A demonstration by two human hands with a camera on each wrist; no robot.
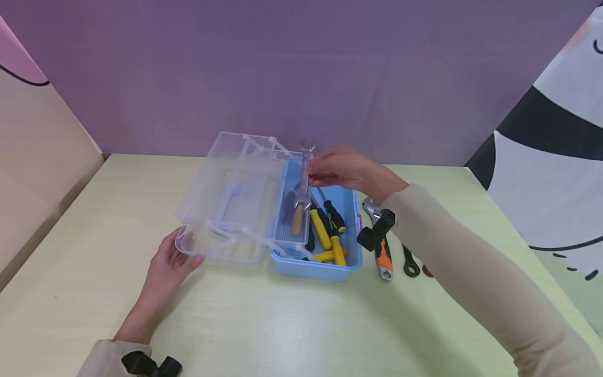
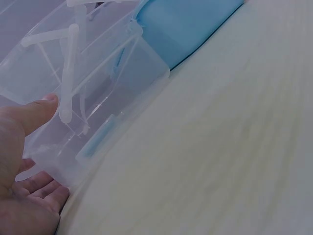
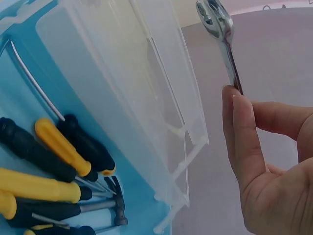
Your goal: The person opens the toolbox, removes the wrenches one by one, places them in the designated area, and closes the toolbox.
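My right hand [image 1: 330, 170] pinches a silver double-ended wrench [image 1: 304, 175] by its middle and holds it upright over the blue toolbox base [image 1: 350, 264]. In the right wrist view the wrench [image 3: 222, 34] stands above my fingers [image 3: 242, 132]. Several yellow and black screwdrivers [image 1: 327, 228] lie in the base, with a small hammer [image 3: 115, 203] among them. My left hand [image 1: 176, 259] holds the near corner of the clear lid [image 1: 226, 193], which is folded open to the left with its clear tray [image 1: 292, 204]. The left wrist view shows my thumb [image 2: 34, 115] against the lid's corner [image 2: 73, 161].
On the pale green table [image 1: 264, 324], right of the box, lie an orange-handled adjustable wrench [image 1: 382, 246] and a dark ring spanner [image 1: 410, 264]. A purple wall stands close behind; panels close in the left and right sides.
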